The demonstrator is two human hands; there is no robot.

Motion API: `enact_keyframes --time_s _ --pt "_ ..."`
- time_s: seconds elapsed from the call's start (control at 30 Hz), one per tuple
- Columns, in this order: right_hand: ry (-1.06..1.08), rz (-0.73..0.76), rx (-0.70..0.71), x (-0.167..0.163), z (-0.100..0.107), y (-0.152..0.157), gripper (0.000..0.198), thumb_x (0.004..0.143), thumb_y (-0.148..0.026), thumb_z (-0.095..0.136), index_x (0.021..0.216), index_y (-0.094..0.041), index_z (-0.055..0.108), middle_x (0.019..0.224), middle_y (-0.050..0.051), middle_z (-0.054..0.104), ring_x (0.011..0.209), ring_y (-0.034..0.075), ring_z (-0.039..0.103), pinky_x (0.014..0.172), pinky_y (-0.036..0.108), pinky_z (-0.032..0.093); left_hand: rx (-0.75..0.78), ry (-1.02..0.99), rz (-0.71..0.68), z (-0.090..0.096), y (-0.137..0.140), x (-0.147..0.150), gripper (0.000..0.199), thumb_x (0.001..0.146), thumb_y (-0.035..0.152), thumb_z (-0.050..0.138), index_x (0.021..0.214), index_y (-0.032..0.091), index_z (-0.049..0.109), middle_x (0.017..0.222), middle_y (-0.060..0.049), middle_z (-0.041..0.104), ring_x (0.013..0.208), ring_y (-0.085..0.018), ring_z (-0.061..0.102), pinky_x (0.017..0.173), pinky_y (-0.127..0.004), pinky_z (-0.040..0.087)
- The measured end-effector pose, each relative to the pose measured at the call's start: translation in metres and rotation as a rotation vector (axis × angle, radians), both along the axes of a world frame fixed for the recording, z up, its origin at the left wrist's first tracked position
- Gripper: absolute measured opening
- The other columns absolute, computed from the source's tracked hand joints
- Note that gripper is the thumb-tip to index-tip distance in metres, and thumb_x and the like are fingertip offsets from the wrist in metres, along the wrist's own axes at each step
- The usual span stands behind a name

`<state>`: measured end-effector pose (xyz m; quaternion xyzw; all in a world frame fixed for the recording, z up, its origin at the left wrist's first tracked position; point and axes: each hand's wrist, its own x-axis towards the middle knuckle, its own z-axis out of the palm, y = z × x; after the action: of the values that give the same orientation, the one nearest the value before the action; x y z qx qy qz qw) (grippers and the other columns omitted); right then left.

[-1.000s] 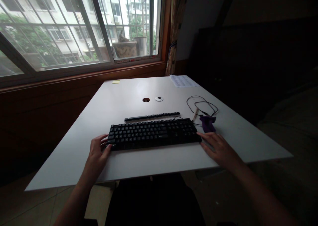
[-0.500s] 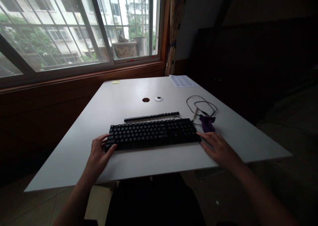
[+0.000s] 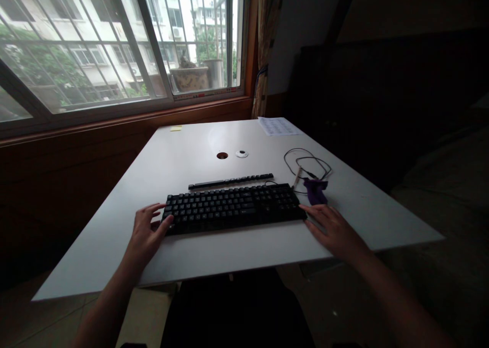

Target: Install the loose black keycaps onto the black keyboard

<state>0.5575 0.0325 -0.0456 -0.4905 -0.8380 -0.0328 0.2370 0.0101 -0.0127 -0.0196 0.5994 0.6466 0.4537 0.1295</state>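
Observation:
A black keyboard point(image 3: 229, 209) lies on the white table in front of me, its keys facing up. My left hand point(image 3: 147, 231) grips its left end, thumb at the front corner and fingers at the side edge. At the right end, my right hand point(image 3: 331, 232) has its thumb and fingers around the edge. Behind the keyboard lies a narrow black strip of keys point(image 3: 231, 181), roughly parallel to it. A purple cloth point(image 3: 315, 191) is crumpled just beyond my right hand. Next to the cloth, a thin light-coloured stick point(image 3: 297, 177) leans over a black cable point(image 3: 324, 165).
The white table point(image 3: 153, 167) has a round hole point(image 3: 222, 156) with a white cover point(image 3: 242, 154) beside it. Printed papers point(image 3: 279, 126) lie at the far right edge, and a yellow note point(image 3: 176, 128) at the far left. A barred window point(image 3: 114, 47) stands behind.
The view has shifted slightly. My left thumb sits a little higher and further left against the keyboard's end. The keyboard stays flat on the table, with both hands at its ends.

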Motion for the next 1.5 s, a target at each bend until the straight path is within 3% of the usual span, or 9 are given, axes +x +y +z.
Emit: enact_keyframes --time_s 0.17,0.27,0.47,0.73,0.9,1.07,1.3,1.5 --pt "0.011 -0.008 -0.001 -0.001 0.0 -0.001 0.045 0.105 -0.037 0.051 0.149 -0.028 0.055 0.123 0.012 0.065 0.113 0.03 0.063 0.103 0.052 0.052 0.041 0.341 -0.074 0.028 0.045 -0.013 0.036 0.095 0.056 0.058 0.104 0.028 0.079 0.106 -0.008 0.069 0.102 -0.028 0.061 0.102 -0.052 0.051" --pt "0.015 -0.007 -0.001 -0.001 0.0 -0.001 0.046 0.104 -0.038 0.052 0.149 -0.028 0.055 0.123 0.012 0.065 0.112 0.03 0.063 0.102 0.051 0.053 0.037 0.456 -0.148 0.035 0.084 -0.013 0.032 0.095 0.051 0.059 0.098 0.028 0.081 0.102 -0.008 0.071 0.1 -0.029 0.058 0.105 -0.052 0.043" --pt "0.006 -0.007 0.007 -0.002 0.002 -0.001 0.045 0.104 -0.037 0.051 0.148 -0.028 0.055 0.122 0.012 0.065 0.111 0.03 0.064 0.099 0.051 0.054 -0.03 0.569 -0.286 0.027 0.142 -0.01 0.027 0.092 0.046 0.066 0.102 0.027 0.082 0.111 -0.012 0.071 0.105 -0.03 0.058 0.106 -0.05 0.039" --pt "0.025 0.005 0.01 -0.003 0.004 -0.002 0.045 0.104 -0.036 0.053 0.148 -0.029 0.056 0.12 0.012 0.066 0.109 0.03 0.064 0.099 0.051 0.055 -0.109 0.586 -0.332 0.022 0.167 -0.012 0.036 0.087 0.058 0.069 0.094 0.027 0.084 0.106 -0.013 0.072 0.101 -0.03 0.059 0.105 -0.05 0.041" --pt "0.031 -0.004 0.007 -0.004 0.005 -0.003 0.044 0.104 -0.035 0.052 0.147 -0.03 0.056 0.12 0.012 0.066 0.109 0.03 0.063 0.099 0.051 0.055 -0.123 0.565 -0.348 0.023 0.167 -0.013 0.033 0.087 0.057 0.069 0.087 0.027 0.083 0.096 -0.01 0.074 0.089 -0.026 0.062 0.098 -0.045 0.045" --pt "0.021 -0.001 -0.001 -0.003 0.005 -0.003 0.044 0.105 -0.036 0.051 0.148 -0.028 0.055 0.121 0.012 0.065 0.111 0.03 0.063 0.1 0.05 0.054 -0.129 0.504 -0.351 0.035 0.15 -0.021 0.037 0.089 0.059 0.067 0.092 0.025 0.083 0.098 -0.01 0.075 0.089 -0.026 0.065 0.093 -0.042 0.048" --pt "0.012 0.004 0.004 -0.002 0.002 -0.002 0.045 0.105 -0.035 0.051 0.149 -0.029 0.054 0.121 0.012 0.065 0.112 0.03 0.063 0.104 0.054 0.051 -0.027 0.441 -0.421 0.055 0.086 -0.037 0.035 0.089 0.063 0.067 0.095 0.031 0.082 0.106 -0.007 0.076 0.101 -0.027 0.067 0.098 -0.045 0.051" --pt "0.014 0.002 0.014 -0.001 0.001 -0.001 0.045 0.104 -0.037 0.052 0.148 -0.029 0.056 0.122 0.012 0.066 0.112 0.03 0.064 0.102 0.051 0.053 0.03 0.528 -0.417 0.042 0.037 -0.035 0.03 0.087 0.061 0.071 0.092 0.033 0.082 0.103 -0.006 0.076 0.102 -0.028 0.065 0.094 -0.045 0.054"
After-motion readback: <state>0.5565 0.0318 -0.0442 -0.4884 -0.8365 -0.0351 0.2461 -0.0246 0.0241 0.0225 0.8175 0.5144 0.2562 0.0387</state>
